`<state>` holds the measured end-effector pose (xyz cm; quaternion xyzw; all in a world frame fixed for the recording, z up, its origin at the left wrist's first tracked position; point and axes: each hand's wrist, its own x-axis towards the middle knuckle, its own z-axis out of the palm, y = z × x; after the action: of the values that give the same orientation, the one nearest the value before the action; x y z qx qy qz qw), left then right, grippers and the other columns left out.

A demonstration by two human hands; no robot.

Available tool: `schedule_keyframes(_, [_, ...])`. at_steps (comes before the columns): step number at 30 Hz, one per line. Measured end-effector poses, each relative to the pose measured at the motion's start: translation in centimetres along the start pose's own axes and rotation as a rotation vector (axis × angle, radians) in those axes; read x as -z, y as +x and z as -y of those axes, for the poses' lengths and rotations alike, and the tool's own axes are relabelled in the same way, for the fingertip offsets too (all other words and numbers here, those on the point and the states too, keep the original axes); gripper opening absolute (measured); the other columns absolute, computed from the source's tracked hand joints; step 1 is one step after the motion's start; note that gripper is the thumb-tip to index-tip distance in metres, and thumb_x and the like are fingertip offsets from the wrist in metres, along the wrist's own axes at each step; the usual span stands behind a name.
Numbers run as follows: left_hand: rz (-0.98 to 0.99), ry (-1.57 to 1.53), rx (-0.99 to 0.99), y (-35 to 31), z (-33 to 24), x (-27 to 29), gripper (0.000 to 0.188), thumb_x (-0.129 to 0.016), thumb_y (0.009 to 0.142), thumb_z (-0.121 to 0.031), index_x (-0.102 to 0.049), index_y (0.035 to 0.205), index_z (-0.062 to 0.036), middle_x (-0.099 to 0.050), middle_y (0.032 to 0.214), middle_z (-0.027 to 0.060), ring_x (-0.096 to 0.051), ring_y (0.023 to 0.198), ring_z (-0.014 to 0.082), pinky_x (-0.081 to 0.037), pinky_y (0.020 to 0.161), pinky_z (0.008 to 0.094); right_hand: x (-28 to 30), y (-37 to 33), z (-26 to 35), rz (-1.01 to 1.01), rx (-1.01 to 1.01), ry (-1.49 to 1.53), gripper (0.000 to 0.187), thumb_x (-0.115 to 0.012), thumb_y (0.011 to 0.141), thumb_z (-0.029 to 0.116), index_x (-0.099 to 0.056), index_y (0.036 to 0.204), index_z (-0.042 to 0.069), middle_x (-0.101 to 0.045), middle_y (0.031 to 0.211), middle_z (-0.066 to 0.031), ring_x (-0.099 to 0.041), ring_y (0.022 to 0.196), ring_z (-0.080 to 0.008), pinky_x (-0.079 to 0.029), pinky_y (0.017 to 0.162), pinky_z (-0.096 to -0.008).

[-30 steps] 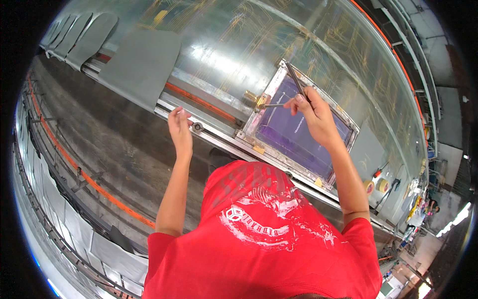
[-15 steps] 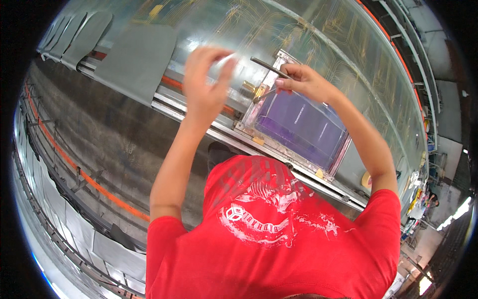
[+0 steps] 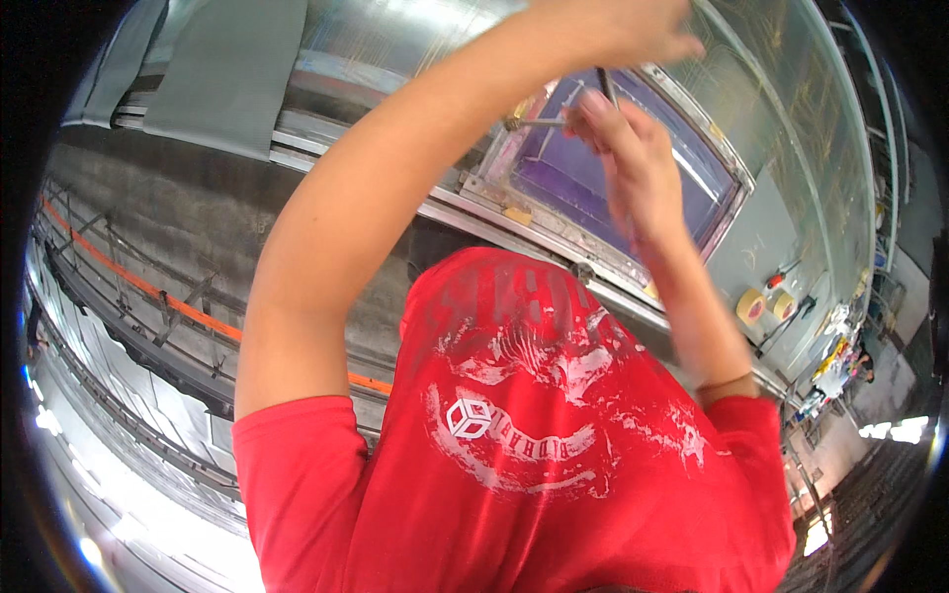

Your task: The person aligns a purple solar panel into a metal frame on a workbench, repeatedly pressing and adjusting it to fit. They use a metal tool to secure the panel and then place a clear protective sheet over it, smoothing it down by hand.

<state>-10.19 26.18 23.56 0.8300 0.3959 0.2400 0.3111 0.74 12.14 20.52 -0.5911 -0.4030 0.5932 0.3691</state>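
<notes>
My right hand [image 3: 638, 163] is closed on a dark metal rod [image 3: 607, 87] above a purple printing screen [image 3: 565, 178]. A second thin metal length [image 3: 544, 123] runs leftward from its fingers to a small brass-coloured fitting [image 3: 513, 124] at the screen frame's left side; whether both lengths are one bent piece is hidden. My left arm reaches across to the far side. There my left hand [image 3: 623, 30] is cut by the upper edge and blurred, its thumb pointing right; what it holds, if anything, does not show. The screen's metal frame [image 3: 727, 148] rests on the long table.
Grey sheets [image 3: 232, 79] hang over the table edge at the left. Two tape rolls [image 3: 751, 304] and a red-handled tool [image 3: 775, 282] lie to the right of the screen. Metal rails run along the table's near edge. An orange rail [image 3: 198, 315] stands behind at the left.
My left hand has swung from left of the screen up and across to the far right. My right hand has turned more upright and moved slightly right. The view has shifted.
</notes>
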Motion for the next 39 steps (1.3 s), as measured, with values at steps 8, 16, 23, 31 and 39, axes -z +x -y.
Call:
schedule_keyframes(8, [0.412, -0.039, -0.349, 3.1, -1.2, -4.8, 0.036, -0.068, 0.091, -0.044, -0.075, 0.097, -0.0099, -0.071, 0.076, 0.0139, -0.069, 0.077, 0.0365, -0.052, 0.073, 0.0477, -5.6, -1.8, -2.8, -0.392, 0.214, 0.465, 0.027, -0.052, 0.109, 0.03, -0.058, 0.111, 0.004, -0.06, 0.1, -0.0076, -0.057, 0.099, -0.0182, -0.042, 0.1, -0.0372])
schedule_keyframes(16, [0.28, -0.274, -0.216, 4.7, 0.4, -7.2, 0.052, -0.057, 0.097, -0.058, -0.071, 0.123, -0.0146, -0.073, 0.112, 0.0181, -0.068, 0.105, 0.0383, -0.052, 0.092, 0.0472, 4.6, 0.2, 0.0, 0.013, 0.969, -0.927, 0.044, -0.07, 0.088, 0.014, -0.063, 0.132, 0.01, -0.057, 0.099, -0.013, -0.056, 0.091, -0.033, -0.048, 0.086, -0.0411])
schedule_keyframes(23, [-0.37, -0.6, 0.131, 0.0, 5.4, -2.0, 0.061, -0.061, 0.099, -0.052, -0.064, 0.125, 0.0029, -0.069, 0.116, 0.0242, -0.068, 0.107, 0.0336, -0.053, 0.092, 0.0393, 4.8, 7.1, 8.7, 0.643, 1.623, -1.326, 0.039, -0.077, 0.078, 0.04, -0.067, 0.107, 0.016, -0.056, 0.096, -0.0072, -0.057, 0.095, -0.0298, -0.048, 0.093, -0.0492])
schedule_keyframes(31, [0.011, 0.007, 0.535, -14.8, -9.2, -0.3, 0.077, -0.067, 0.092, -0.047, -0.048, 0.14, 0.0107, -0.067, 0.117, 0.0288, -0.069, 0.107, 0.04, -0.055, 0.09, 0.049, 4.6, 9.3, 7.0, 1.0, 1.142, -1.587, 0.037, -0.058, 0.089, 0.043, -0.064, 0.107, 0.012, -0.062, 0.118, -0.0157, -0.056, 0.113, -0.0335, -0.037, 0.106, -0.0502])
schedule_keyframes(39, [-0.422, 0.669, 0.509, -12.9, -9.0, -10.4, 0.085, -0.066, 0.086, -0.015, -0.026, 0.156, 0.0108, -0.067, 0.084, 0.0094, -0.067, 0.069, 0.0234, -0.053, 0.071, 0.041, 5.7, 11.0, 7.7, 0.972, 1.406, -1.344, 0.03, -0.079, 0.073, 0.025, -0.063, 0.085, 0.003, -0.059, 0.092, -0.0157, -0.057, 0.089, -0.0351, -0.048, 0.084, -0.0489])
